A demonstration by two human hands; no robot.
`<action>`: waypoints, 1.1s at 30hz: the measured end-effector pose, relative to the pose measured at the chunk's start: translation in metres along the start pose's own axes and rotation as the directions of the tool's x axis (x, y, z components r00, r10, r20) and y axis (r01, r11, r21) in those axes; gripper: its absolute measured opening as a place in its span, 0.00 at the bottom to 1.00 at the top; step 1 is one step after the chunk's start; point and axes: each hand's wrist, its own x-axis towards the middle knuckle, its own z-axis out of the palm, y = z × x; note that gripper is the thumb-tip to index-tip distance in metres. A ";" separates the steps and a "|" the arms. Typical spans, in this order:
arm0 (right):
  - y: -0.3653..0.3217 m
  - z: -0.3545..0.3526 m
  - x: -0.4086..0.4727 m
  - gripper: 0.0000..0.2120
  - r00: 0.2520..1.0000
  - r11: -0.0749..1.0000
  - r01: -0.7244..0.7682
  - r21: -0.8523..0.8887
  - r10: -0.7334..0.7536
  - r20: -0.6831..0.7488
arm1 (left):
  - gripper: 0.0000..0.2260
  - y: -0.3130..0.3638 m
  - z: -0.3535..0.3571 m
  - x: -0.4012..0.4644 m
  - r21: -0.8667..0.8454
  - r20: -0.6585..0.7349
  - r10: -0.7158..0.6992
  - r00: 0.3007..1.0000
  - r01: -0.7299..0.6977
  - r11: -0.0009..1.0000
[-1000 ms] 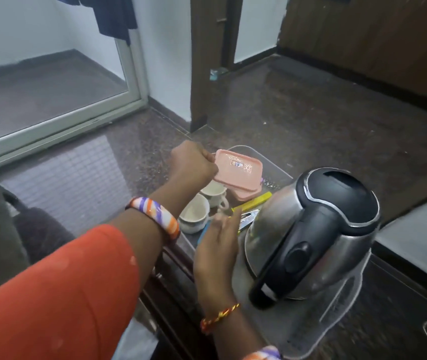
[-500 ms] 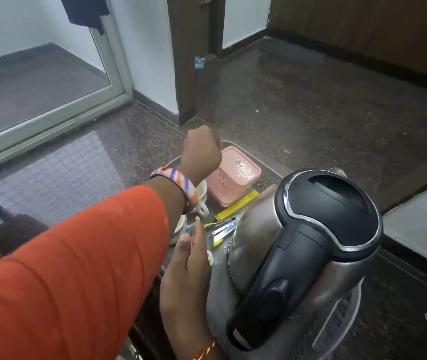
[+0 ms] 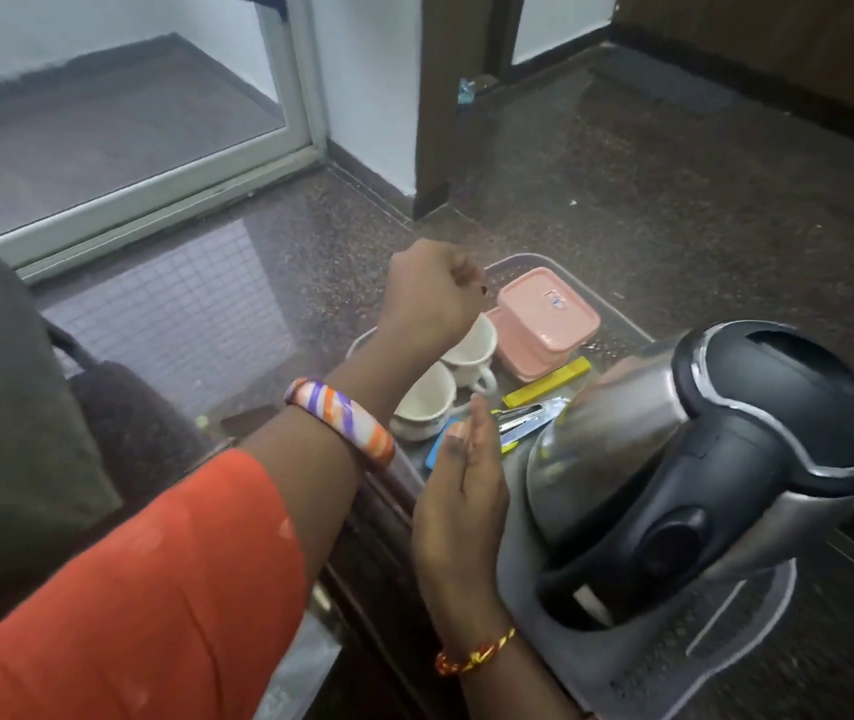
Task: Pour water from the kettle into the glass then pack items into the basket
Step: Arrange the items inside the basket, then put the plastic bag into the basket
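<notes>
The steel kettle [image 3: 622, 439] with its black lid and handle lies tilted in the near end of the grey plastic basket [image 3: 726, 662]. Two white cups [image 3: 427, 402] sit at the basket's left side, and a pink lidded box [image 3: 544, 317] rests in its far corner. My left hand [image 3: 427, 298] is a closed fist hovering just above the cups, with nothing visible in it. My right hand [image 3: 461, 485] is held edge-on with straight fingers beside the kettle's left flank and holds nothing. No glass is in view.
A yellow bar [image 3: 547, 381], a stapler [image 3: 528, 415] and a blue piece [image 3: 437, 449] lie in the basket between the cups and the kettle. The basket rests on a dark wooden surface [image 3: 362, 537] above a speckled floor. A dark seat [image 3: 128, 433] is at the left.
My left hand let go of the pink box, which now rests in the basket's far corner, and drew back as a fist. My right hand stayed beside the kettle.
</notes>
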 end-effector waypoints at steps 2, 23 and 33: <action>-0.018 -0.003 -0.014 0.21 0.990 0.987 0.141 -0.074 -0.139 0.030 | 0.08 -0.012 -0.016 -0.020 -0.079 -0.011 -0.048 0.999 0.047 0.996; 0.093 -0.009 -0.201 0.21 0.836 0.910 0.141 -0.391 0.102 0.539 | 0.30 -0.219 -0.087 -0.271 0.460 0.221 -0.662 0.716 0.522 0.718; 0.009 -0.008 -0.143 0.20 0.760 0.762 0.616 -0.197 -0.510 0.404 | 0.13 -0.106 -0.139 -0.195 -0.381 0.343 -0.164 0.925 0.297 0.875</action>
